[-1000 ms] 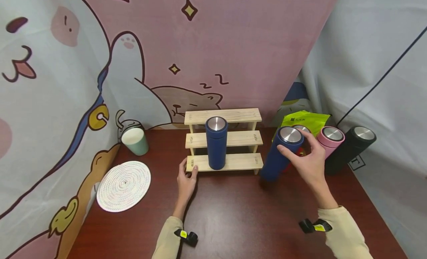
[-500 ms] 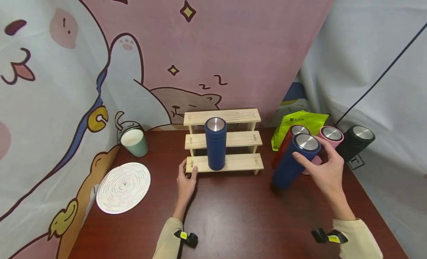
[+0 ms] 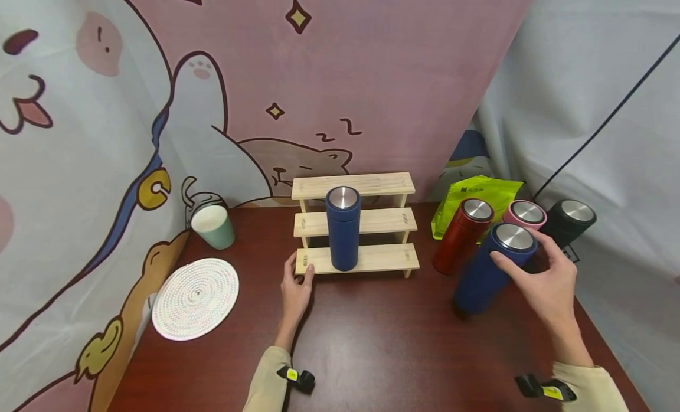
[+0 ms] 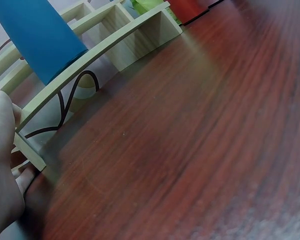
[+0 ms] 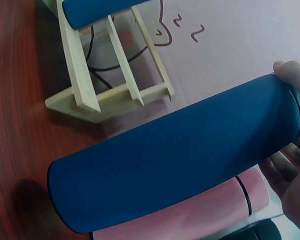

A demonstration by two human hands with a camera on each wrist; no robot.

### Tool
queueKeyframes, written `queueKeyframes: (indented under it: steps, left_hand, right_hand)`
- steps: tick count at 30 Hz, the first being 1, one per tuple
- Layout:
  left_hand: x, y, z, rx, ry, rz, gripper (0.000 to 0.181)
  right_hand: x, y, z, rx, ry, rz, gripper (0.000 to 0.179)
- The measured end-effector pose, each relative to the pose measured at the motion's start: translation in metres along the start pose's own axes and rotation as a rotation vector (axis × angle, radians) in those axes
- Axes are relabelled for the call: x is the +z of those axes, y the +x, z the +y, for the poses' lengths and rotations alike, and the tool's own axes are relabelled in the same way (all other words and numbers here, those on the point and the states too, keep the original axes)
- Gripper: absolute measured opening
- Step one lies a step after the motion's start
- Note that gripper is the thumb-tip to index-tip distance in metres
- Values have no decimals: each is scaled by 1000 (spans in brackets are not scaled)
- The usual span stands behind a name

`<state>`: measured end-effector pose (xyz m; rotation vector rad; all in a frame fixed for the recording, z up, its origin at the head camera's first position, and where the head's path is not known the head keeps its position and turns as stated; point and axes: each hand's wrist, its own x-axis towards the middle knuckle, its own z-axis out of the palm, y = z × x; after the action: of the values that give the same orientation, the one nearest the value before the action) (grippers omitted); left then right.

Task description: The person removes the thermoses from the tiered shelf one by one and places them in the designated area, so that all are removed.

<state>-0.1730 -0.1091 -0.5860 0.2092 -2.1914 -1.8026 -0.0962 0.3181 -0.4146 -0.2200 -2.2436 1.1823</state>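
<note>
My right hand (image 3: 547,279) grips a blue thermos (image 3: 486,276) near its steel lid, thumb on the left side and fingers behind. In the right wrist view that thermos (image 5: 175,155) leans across the picture, its base apart from a dark shadow on the table. My left hand (image 3: 297,288) holds the left end of the lowest tier of a three-tier wooden stand (image 3: 385,257), thumb on top. A second blue thermos (image 3: 344,235) stands upright on that lowest tier, near its middle. The left wrist view shows only part of the left hand (image 4: 5,160).
A red thermos (image 3: 462,238), a pink thermos (image 3: 523,212) and a black thermos (image 3: 568,226) stand at the right, with a lime-green bag (image 3: 451,208) behind. At the left are a pale green cup (image 3: 218,230) and a round woven mat (image 3: 196,300). Printed cloth hangs behind the table.
My right hand has carried the blue thermos right and toward me, away from the stand. The red thermos is now uncovered, the pink one partly hidden. The left hand stays put.
</note>
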Motion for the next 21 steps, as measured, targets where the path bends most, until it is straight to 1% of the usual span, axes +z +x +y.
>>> queueKeyframes:
  steps: [5, 11, 15, 19, 21]
  left_hand:
    - [0, 0, 0, 6, 3, -2, 59]
    - [1, 0, 1, 2, 2, 0, 58]
    - [1, -1, 2, 10, -1, 6, 57]
    - [0, -1, 2, 8, -1, 9, 57]
    - [0, -1, 2, 17, 8, 11, 57]
  right_hand:
    - [-9, 0, 8, 67, -43, 25, 67]
    - [-19, 3, 16, 141, -72, 90, 64]
    - [-26, 7, 23, 190, -73, 133, 65]
    - [-33, 9, 28, 236, -93, 167, 67]
    - [-36, 10, 30, 254, -108, 178, 67]
